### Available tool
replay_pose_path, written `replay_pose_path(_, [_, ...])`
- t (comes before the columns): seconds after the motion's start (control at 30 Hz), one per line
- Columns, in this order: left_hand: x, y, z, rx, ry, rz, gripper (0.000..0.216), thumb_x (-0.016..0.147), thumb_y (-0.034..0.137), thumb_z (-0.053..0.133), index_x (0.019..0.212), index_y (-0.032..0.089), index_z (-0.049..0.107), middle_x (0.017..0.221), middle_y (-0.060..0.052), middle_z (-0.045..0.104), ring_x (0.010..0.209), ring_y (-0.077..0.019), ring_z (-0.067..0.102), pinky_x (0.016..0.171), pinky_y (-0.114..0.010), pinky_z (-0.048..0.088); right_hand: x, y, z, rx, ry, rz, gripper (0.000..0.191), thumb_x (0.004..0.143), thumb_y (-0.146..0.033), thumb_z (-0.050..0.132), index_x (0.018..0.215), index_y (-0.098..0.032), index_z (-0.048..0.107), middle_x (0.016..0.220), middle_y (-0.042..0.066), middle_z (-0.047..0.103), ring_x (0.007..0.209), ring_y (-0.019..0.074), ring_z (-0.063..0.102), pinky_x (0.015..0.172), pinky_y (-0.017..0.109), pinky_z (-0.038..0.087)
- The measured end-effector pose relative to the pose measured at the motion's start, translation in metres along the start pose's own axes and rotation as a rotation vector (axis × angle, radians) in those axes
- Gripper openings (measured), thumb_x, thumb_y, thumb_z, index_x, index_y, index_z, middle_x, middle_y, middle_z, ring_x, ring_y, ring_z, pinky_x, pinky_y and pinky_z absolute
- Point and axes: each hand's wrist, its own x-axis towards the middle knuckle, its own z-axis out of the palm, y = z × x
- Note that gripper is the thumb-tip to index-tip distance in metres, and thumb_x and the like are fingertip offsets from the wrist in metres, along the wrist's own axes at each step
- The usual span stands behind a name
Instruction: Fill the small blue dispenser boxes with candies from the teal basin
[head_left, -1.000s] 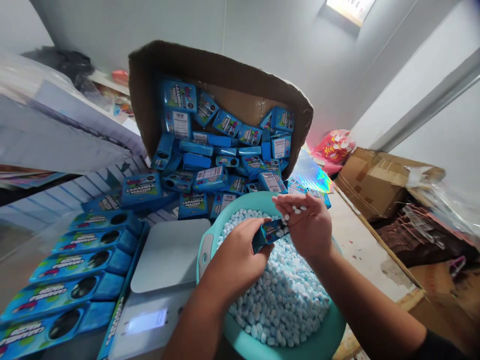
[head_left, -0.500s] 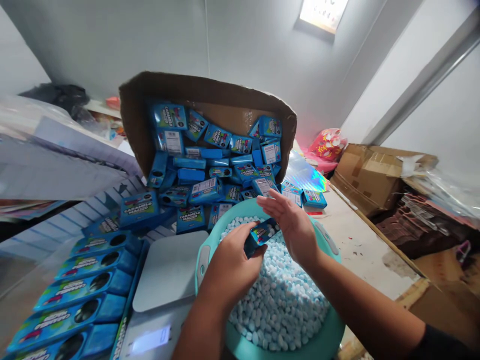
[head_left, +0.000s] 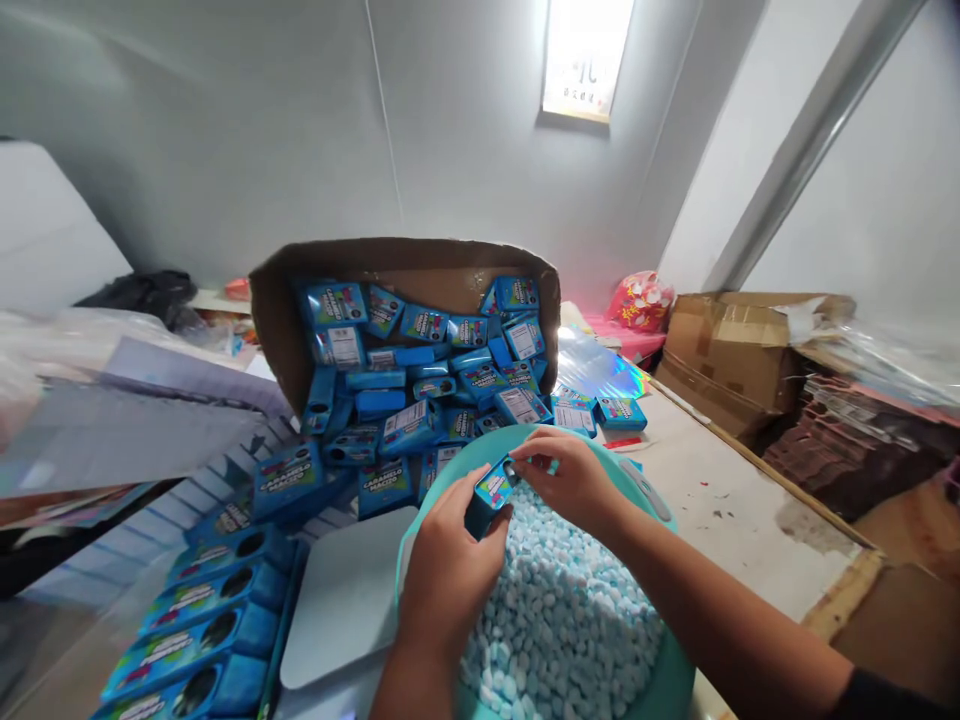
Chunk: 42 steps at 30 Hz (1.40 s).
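My left hand [head_left: 454, 560] is wrapped round a small blue candy box [head_left: 495, 488], tilted over a teal basin [head_left: 491, 440]. At the far end of the candy box, a dark round opening shows near the fingertips of my right hand [head_left: 566, 470]. Those fingers are curled and drawn together; whatever is between them is hidden. Pale blue and white candies [head_left: 562, 600] fill much of the basin below both hands.
A cardboard carton [head_left: 405, 250] on its side spills many blue boxes [head_left: 382, 485] behind the basin. To the left are a flat scale [head_left: 345, 595] and a row of boxes with round holes [head_left: 202, 615]. Larger cartons [head_left: 720, 350] stand at right.
My right hand has gone from flat, outstretched fingers beside the box to curled fingers at its opening. My left hand still holds the candy box. The head view has tilted upward.
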Motion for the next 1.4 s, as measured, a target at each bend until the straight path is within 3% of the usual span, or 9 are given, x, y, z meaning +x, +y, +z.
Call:
replay_pose_path(0.23, [0.000,-0.003,0.000,-0.025,0.021,-0.037,0.048,0.081,0.039,0.067,0.127,0.026,0.065,0.130,-0.006,0.068,0.122,-0.0267,0.063,0.108,-0.043,0.048,-0.001,-0.002,0.003,0.359,0.028,0.263,0.030,0.076,-0.039,0.075,0.097,-0.017,0.075,0.090,0.009,0.077,0.085,0.0226,0.073,0.079,0.038,0.059])
replay_pose_path(0.4, [0.000,-0.001,-0.003,-0.078,0.061,-0.022,0.050,0.082,0.042,0.069,0.128,0.024,0.063,0.130,-0.010,0.068,0.119,-0.0280,0.064,0.104,-0.044,0.050,0.002,-0.004,0.003,0.546,0.022,0.242,0.026,0.082,-0.038,0.067,0.099,-0.019,0.072,0.096,0.008,0.078,0.095,0.0229,0.074,0.089,0.042,0.056])
replay_pose_path(0.63, [-0.003,0.007,-0.024,-0.097,0.245,-0.030,0.054,0.082,0.047,0.069,0.128,0.021,0.061,0.124,-0.012,0.069,0.112,-0.0281,0.067,0.102,-0.044,0.051,0.000,0.002,0.000,0.179,0.098,0.073,0.026,0.091,-0.028,0.052,0.109,-0.021,0.069,0.110,0.008,0.073,0.093,0.0195,0.067,0.080,0.035,0.054])
replay_pose_path(0.73, [-0.008,0.001,-0.064,0.031,0.426,-0.019,0.056,0.082,0.051,0.068,0.129,0.022,0.058,0.123,-0.012,0.067,0.106,-0.0282,0.067,0.096,-0.045,0.052,-0.004,0.005,0.001,0.023,-0.076,0.095,0.022,0.090,-0.029,0.055,0.102,-0.019,0.071,0.103,0.010,0.072,0.092,0.0226,0.066,0.080,0.038,0.053])
replay_pose_path(0.83, [-0.012,-0.019,-0.108,0.116,0.442,-0.085,0.059,0.080,0.052,0.068,0.129,0.024,0.052,0.117,-0.011,0.065,0.099,-0.0275,0.067,0.081,-0.040,0.056,-0.009,0.001,0.006,-0.061,-0.355,-0.024,0.024,0.086,-0.032,0.064,0.105,-0.018,0.071,0.107,0.011,0.071,0.101,0.0261,0.065,0.091,0.041,0.050])
replay_pose_path(1.03, [-0.022,-0.055,-0.138,0.037,0.088,-0.225,0.041,0.083,0.044,0.061,0.118,0.023,0.055,0.108,-0.006,0.066,0.097,-0.0227,0.066,0.087,-0.038,0.054,0.006,-0.034,0.027,-0.325,-0.869,-0.155,0.041,0.065,-0.040,0.086,0.101,-0.022,0.077,0.105,0.009,0.072,0.088,0.0268,0.068,0.071,0.033,0.049])
replay_pose_path(1.17, [-0.032,-0.060,-0.137,0.087,-0.084,-0.272,0.032,0.084,0.034,0.053,0.113,0.024,0.062,0.134,-0.009,0.061,0.128,-0.0280,0.056,0.109,-0.047,0.043,0.024,-0.050,0.043,-0.549,-0.955,-0.193,0.033,0.048,-0.031,0.093,0.076,-0.021,0.079,0.076,0.006,0.071,0.065,0.0239,0.064,0.054,0.030,0.038])
replay_pose_path(1.27, [-0.040,-0.055,-0.137,0.167,0.003,-0.114,0.034,0.081,0.020,0.048,0.110,0.024,0.064,0.148,-0.007,0.052,0.142,-0.0255,0.042,0.120,-0.049,0.029,0.024,-0.047,0.046,-0.464,-0.887,-0.241,0.027,0.045,-0.019,0.091,0.068,-0.023,0.077,0.066,0.003,0.066,0.056,0.0184,0.056,0.051,0.028,0.031])
replay_pose_path(1.4, [-0.046,-0.045,-0.136,0.284,0.198,0.177,0.028,0.089,0.015,0.041,0.096,0.023,0.067,0.125,-0.006,0.066,0.127,-0.0214,0.055,0.113,-0.043,0.040,0.021,-0.033,0.042,-0.412,-0.910,-0.163,0.030,0.055,-0.009,0.083,0.078,-0.027,0.080,0.067,0.000,0.067,0.052,0.0126,0.049,0.049,0.026,0.025])
